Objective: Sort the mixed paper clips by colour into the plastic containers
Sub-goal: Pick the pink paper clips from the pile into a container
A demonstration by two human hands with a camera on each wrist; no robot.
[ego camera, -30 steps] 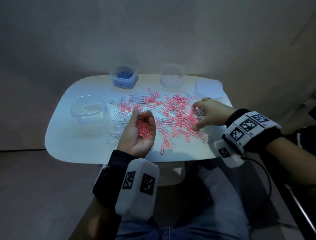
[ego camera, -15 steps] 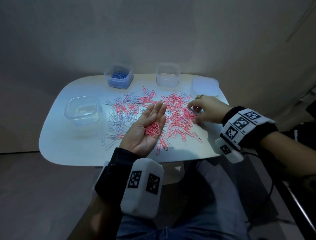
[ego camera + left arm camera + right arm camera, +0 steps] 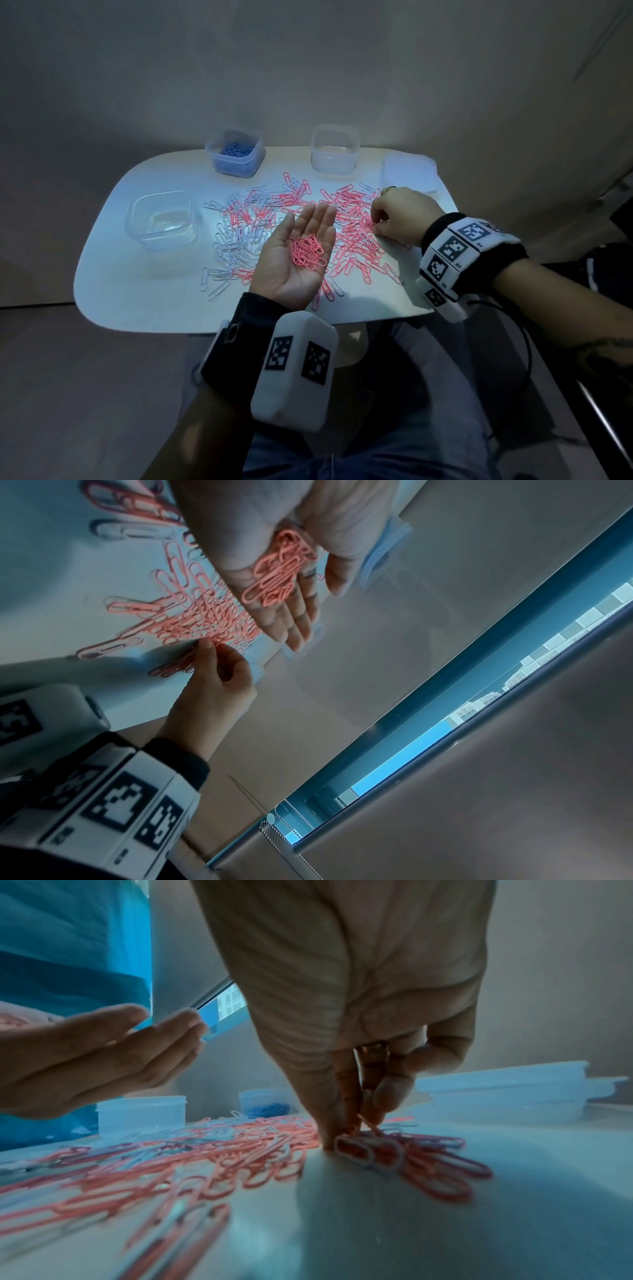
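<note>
Pink and white paper clips lie mixed in a wide heap on the white table. My left hand hovers palm up over the heap's near middle, fingers straight, carrying a small bundle of pink clips on the palm; the left wrist view shows the same bundle. My right hand is down at the heap's right side. Its thumb and fingertips pinch pink clips against the table.
A container holding blue clips and a clear empty container stand at the back edge. A larger clear container sits at the left. Stacked lids lie at the back right. White clips cluster left of the pink ones.
My left hand has gone from cupped to flat and shifted a little forward with its pink bundle. My right hand's fingers drew together from spread into a pinch on the heap.
</note>
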